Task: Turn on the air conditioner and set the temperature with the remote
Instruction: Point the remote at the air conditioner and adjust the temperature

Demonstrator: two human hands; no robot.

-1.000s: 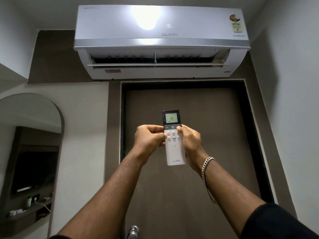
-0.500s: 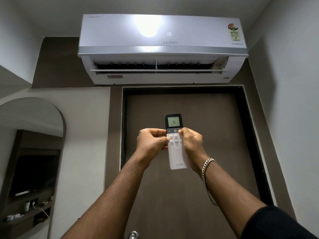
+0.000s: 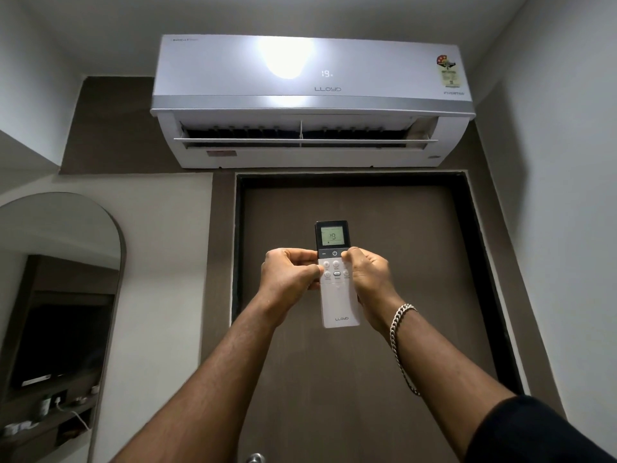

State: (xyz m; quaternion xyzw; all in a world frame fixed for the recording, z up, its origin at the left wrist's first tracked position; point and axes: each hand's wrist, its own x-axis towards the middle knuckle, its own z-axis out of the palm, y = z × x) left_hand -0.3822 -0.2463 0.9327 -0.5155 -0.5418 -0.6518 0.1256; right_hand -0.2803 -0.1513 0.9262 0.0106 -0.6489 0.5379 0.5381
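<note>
Readouts now 19, formerly 18; both hands' grip, left hand (image 3: 289, 269) and right hand (image 3: 370, 272), pinching upright remote (image 3: 338, 289).

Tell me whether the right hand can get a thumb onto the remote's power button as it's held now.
Probably yes: the right hand grips the remote with its thumb right beside the uncovered power button.
</note>
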